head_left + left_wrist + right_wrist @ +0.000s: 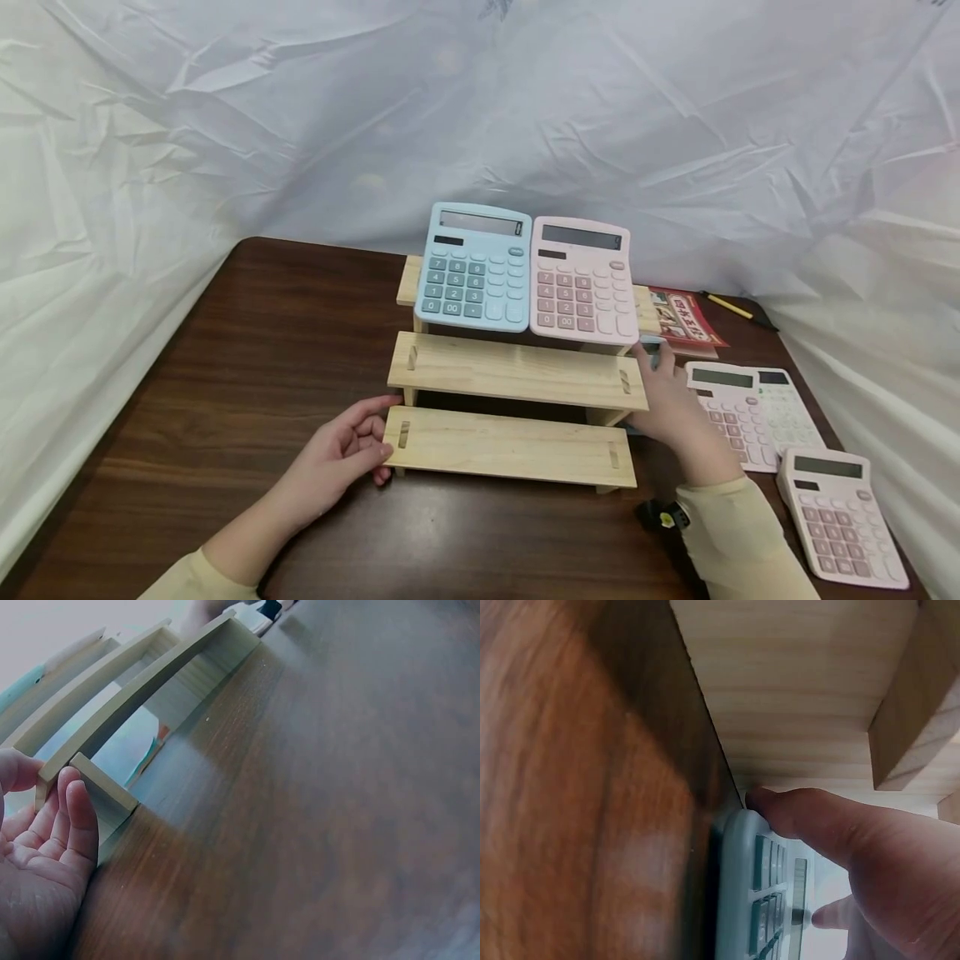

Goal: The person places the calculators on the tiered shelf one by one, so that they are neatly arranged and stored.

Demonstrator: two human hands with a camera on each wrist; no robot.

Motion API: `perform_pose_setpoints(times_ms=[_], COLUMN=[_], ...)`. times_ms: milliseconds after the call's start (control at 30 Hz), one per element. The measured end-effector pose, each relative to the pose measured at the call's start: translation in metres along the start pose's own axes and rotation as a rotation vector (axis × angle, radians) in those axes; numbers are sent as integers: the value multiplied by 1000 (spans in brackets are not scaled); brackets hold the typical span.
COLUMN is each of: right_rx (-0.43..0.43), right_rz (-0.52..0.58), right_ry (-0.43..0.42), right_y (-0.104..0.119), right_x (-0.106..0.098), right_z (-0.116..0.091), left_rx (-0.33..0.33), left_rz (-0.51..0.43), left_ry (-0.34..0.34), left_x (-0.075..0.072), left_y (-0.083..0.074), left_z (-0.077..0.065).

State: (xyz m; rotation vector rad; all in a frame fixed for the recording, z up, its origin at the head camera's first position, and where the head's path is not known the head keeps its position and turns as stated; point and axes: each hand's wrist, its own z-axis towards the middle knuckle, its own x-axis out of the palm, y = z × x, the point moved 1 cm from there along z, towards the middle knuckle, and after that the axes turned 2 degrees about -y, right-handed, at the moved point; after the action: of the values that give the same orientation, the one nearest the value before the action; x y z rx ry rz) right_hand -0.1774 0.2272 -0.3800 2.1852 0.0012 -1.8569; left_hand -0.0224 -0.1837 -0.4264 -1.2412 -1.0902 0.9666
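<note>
A three-step wooden stand [517, 371] bears a blue calculator [474, 268] and a pink calculator [582, 282] on its top step. At the lowest step's left end, my left hand [341, 450] pinches the board, thumb above and fingers curled beneath; the left wrist view shows this hand [45, 847] close up. Beside the stand's right side, my right hand [667, 400] reaches over another blue calculator [765, 900] with fingers spread. In the right wrist view, its thumb [802, 810] lies along that calculator's edge, by the wooden side panel.
Right of the stand lie a pink calculator [723, 379], a white calculator [787, 408] and another pink calculator [840, 508]. Behind them are a red printed packet [686, 317] and a yellow pen [729, 306]. White sheeting [480, 100] encloses the dark wooden table [225, 375].
</note>
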Motion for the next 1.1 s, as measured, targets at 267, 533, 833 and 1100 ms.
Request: perform_pose_setpoints(times_ms=[267,533,833,1100], right_rx=[-36,-33,-66,-195], right_rz=[21,192,344,323], right_ry=[-41,23,-41,-114], right_y=[-2,-14,-33,-29], right_x=[0,-17,-43,-72], right_z=[2,2,-4,-28], left_rx=[-1,-14,11,5], left_rz=[-6,-8,-6,7], left_ry=[1,5,15,3], left_x=[0,0,1,0], left_y=[1,0,2,0], left_z=[-1,-1,1,1])
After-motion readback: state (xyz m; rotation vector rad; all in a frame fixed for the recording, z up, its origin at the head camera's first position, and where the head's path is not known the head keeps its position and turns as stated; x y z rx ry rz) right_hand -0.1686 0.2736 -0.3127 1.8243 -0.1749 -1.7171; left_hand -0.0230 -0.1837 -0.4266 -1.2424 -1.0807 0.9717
